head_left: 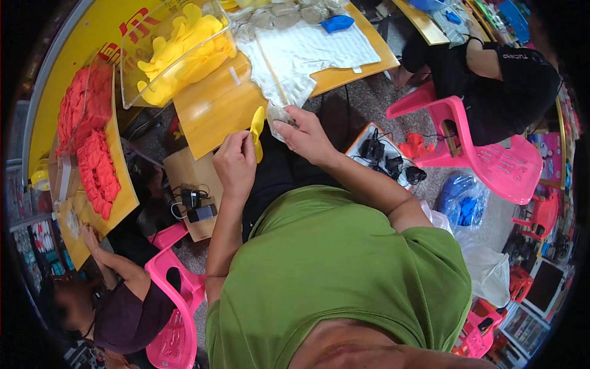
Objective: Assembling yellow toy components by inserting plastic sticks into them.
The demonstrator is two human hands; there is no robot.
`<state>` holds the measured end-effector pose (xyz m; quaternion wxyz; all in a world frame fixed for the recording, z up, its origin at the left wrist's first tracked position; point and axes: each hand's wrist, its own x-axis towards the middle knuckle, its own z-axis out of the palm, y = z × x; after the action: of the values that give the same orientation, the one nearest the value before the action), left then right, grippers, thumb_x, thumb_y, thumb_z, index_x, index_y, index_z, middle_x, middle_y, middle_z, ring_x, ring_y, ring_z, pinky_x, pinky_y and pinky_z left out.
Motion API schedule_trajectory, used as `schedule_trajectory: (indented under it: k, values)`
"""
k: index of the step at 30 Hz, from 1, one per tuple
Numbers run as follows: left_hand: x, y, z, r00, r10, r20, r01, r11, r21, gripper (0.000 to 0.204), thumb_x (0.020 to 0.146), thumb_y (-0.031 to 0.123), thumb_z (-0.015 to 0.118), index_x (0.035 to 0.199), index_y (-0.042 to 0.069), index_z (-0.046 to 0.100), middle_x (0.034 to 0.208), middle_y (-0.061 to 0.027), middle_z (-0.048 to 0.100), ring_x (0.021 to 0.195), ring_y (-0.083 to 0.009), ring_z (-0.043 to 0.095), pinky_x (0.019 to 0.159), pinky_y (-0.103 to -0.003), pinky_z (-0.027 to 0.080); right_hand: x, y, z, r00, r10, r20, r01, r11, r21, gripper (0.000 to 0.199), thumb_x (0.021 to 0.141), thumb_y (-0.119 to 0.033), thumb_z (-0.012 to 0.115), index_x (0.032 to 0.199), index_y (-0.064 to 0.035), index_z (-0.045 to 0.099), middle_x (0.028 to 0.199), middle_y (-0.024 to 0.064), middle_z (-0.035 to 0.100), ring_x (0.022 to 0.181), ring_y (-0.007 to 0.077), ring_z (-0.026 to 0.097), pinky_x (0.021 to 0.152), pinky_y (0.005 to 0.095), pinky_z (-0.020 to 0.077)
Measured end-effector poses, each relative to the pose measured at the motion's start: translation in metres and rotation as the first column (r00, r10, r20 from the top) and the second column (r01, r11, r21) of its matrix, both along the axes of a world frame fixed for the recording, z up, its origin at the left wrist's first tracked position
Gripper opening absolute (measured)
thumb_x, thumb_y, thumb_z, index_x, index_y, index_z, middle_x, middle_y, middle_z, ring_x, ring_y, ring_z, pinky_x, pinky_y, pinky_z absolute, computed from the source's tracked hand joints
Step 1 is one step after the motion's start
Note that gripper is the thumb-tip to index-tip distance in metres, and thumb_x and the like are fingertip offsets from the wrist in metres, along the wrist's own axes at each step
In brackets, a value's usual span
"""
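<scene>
My left hand (236,163) is closed, pinching a bright yellow, rounded soft-looking piece (258,120) upright between thumb and fingers. Just to its right, my right hand (307,136) grips a small translucent greyish bag (279,117) by its edge. The two held things are close together, near the table's front edge. Beyond them, a white cloth (326,49) lies on the yellow-brown table (209,104), with a thin tan strip (270,67) running along it. A clear bin (124,92) at the far left holds many yellow pieces (184,55) like mine.
Greyish filled packets (284,15) and a blue piece (337,23) lie at the back. Red bundles (98,172) cover the left table, where a person (132,301) sits. Another person (510,86) sits right, by a pink chair (498,166). A cardboard box (184,169) stands below left.
</scene>
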<state>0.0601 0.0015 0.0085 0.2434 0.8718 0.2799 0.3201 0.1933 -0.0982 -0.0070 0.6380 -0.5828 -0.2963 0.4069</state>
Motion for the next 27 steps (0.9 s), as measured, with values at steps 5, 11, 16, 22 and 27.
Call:
schedule_trajectory:
  k: [5,11,16,22,27]
  values:
    - [0.005,-0.002,0.004,0.999,0.007,-0.043,-0.004,0.998,0.066,0.006,0.075,0.001,0.061,0.079,0.001,0.058,0.073,-0.0135,0.059,0.065,-0.0309,0.059,0.058,-0.036,0.046,-0.009,-0.010,0.022,0.945,0.294,-0.146,-0.277,0.953,0.126,0.015,0.086,-0.013,0.055,0.093,-0.0003,0.057,0.066,-0.0019,0.052,0.050,0.0039,0.043,0.043,0.0199,0.0337]
    - [0.010,0.000,-0.006,0.996,-0.005,0.090,0.027,0.970,-0.243,0.006,0.076,0.001,0.061,0.082,0.001,0.059,0.071,-0.0114,0.058,0.061,-0.0238,0.059,0.057,-0.032,0.046,-0.005,-0.002,0.004,0.983,0.162,0.088,-0.168,0.983,0.067,0.019,0.083,-0.011,0.054,0.097,0.0013,0.059,0.069,0.0028,0.056,0.064,0.0106,0.050,0.059,0.0272,0.0427]
    - [0.011,-0.003,-0.009,0.990,0.012,0.141,0.037,0.938,-0.344,0.004,0.078,0.001,0.060,0.082,0.000,0.059,0.070,-0.0094,0.058,0.060,-0.0177,0.057,0.058,-0.029,0.046,-0.005,-0.005,0.005,0.892,0.100,0.442,-0.100,0.995,-0.023,0.022,0.085,-0.019,0.051,0.098,-0.0045,0.061,0.072,0.0129,0.060,0.065,0.0255,0.060,0.061,0.0375,0.0461]
    - [0.014,-0.012,-0.005,0.993,-0.072,0.092,0.083,0.990,-0.118,0.008,0.076,0.000,0.061,0.083,0.000,0.057,0.071,-0.0112,0.055,0.061,-0.0244,0.056,0.057,-0.032,0.046,-0.002,-0.007,0.013,0.712,0.188,0.677,-0.025,0.970,-0.243,0.019,0.082,-0.018,0.054,0.095,-0.0073,0.063,0.078,0.0156,0.062,0.073,0.0324,0.060,0.062,0.0393,0.0471]
    - [0.015,-0.018,-0.008,0.988,-0.153,0.024,0.147,0.974,0.172,0.012,0.075,-0.002,0.061,0.085,0.000,0.056,0.071,-0.0121,0.052,0.064,-0.0289,0.055,0.057,-0.035,0.046,-0.003,-0.005,0.004,0.583,0.133,0.801,0.095,0.968,-0.231,0.016,0.076,-0.021,0.059,0.075,-0.0050,0.060,0.067,0.0135,0.060,0.064,0.0332,0.059,0.056,0.0435,0.0453]
